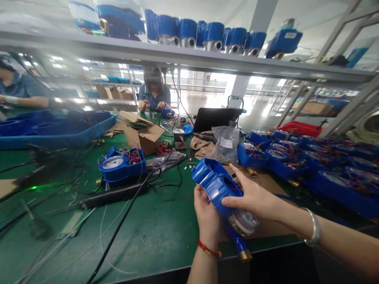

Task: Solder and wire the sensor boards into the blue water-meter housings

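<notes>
I hold a blue water meter (pixel 215 182) above the near edge of the green bench; its brass threaded end (pixel 245 255) points down toward me. My left hand (pixel 207 215) cups the meter from below, fingers wrapped round its body. My right hand (pixel 251 196) lies over the top of the housing, index finger stretched toward the blue shell. A red cord sits on my left wrist, a silver bangle on my right. Another open meter with coloured wires (pixel 122 163) rests on the bench to the left.
Several blue meters with wiring (pixel 299 157) fill the right side of the bench (pixel 154 228). A cardboard box (pixel 141 133), a plastic bag (pixel 226 144), a laptop (pixel 214 118), black cables and a blue tray (pixel 56 130) lie ahead. Two people work across the bench. More meters line the overhead shelf (pixel 189 57).
</notes>
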Available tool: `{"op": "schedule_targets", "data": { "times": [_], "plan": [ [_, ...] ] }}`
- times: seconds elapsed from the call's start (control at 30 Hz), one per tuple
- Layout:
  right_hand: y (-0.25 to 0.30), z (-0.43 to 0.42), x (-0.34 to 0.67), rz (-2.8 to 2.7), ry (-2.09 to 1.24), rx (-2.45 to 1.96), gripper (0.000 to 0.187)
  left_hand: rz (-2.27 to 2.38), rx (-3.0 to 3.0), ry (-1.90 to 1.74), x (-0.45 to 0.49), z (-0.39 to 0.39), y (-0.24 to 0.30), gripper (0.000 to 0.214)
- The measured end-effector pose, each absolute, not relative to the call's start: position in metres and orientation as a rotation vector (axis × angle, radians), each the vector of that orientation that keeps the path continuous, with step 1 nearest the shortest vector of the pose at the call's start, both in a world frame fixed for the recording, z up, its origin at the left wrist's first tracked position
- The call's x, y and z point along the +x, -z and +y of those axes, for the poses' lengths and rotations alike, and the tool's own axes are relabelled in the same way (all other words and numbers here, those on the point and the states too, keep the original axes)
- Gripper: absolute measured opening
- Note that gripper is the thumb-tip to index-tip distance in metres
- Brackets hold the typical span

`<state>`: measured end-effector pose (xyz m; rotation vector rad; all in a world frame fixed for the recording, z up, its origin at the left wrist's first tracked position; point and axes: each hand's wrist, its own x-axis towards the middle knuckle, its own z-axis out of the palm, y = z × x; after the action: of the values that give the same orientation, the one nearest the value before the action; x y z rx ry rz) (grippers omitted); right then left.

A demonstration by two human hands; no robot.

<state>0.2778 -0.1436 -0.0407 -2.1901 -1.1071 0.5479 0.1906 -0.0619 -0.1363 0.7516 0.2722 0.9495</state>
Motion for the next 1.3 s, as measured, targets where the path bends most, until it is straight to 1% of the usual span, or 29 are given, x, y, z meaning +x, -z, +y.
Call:
{"op": "schedule_targets", "data": {
  "times": [0.1,0.13,0.17,0.23,0.3,0.33,0.4,0.5,0.63,0.73,0.83,0.93,1.07,1.13,1.3],
  "plan": [
    [0.056,-0.154,0.286,-0.897,-0.697,-1.832,0.13,0.335,0.912,-0.954,0.187,-0.066,0.135,0.03],
    [0.059,-0.158,0.288,-0.83,-0.742,-1.71,0.129,0.399,1.036,-0.968,0.186,-0.068,0.133,0.024],
    [0.061,-0.161,0.292,-0.768,-0.79,-1.597,0.125,0.465,1.186,-0.977,0.187,-0.07,0.131,0.019],
    [0.063,-0.167,0.3,-0.627,-0.886,-1.384,0.104,0.558,1.494,-0.984,0.192,-0.075,0.124,0.009],
    [0.067,-0.174,0.311,-0.474,-0.973,-1.157,0.077,0.544,1.698,-0.992,0.199,-0.077,0.117,0.013],
    [0.07,-0.177,0.317,-0.402,-0.998,-1.061,0.067,0.517,1.756,-1.006,0.203,-0.077,0.114,0.016],
    [0.079,-0.182,0.329,-0.298,-1.022,-0.935,0.056,0.469,1.847,-0.984,0.209,-0.075,0.108,0.021],
    [0.094,-0.19,0.337,-0.247,-1.068,-0.839,0.051,0.452,1.996,-0.834,0.21,-0.07,0.099,0.027],
    [0.105,-0.196,0.333,-0.227,-1.154,-0.7,0.057,0.454,2.178,-0.569,0.189,-0.06,0.084,0.027],
    [0.107,-0.201,0.334,-0.226,-1.138,-0.688,0.05,0.419,2.079,-0.358,0.17,-0.051,0.075,0.02],
    [0.103,-0.207,0.338,-0.223,-1.092,-0.732,0.041,0.351,1.858,-0.295,0.161,-0.044,0.074,0.02],
    [0.095,-0.21,0.339,-0.289,-1.103,-0.831,0.036,0.364,1.692,-0.395,0.169,-0.044,0.082,0.02],
    [0.083,-0.209,0.336,-0.365,-1.132,-0.98,0.026,0.49,1.575,-0.63,0.191,-0.058,0.095,0.021],
    [0.076,-0.207,0.337,-0.402,-1.169,-1.074,0.028,0.52,1.594,-0.717,0.199,-0.067,0.098,0.017],
    [0.055,-0.196,0.341,-0.637,-1.149,-1.426,0.049,0.551,1.62,-0.827,0.208,-0.074,0.098,0.011]
  ]
}}
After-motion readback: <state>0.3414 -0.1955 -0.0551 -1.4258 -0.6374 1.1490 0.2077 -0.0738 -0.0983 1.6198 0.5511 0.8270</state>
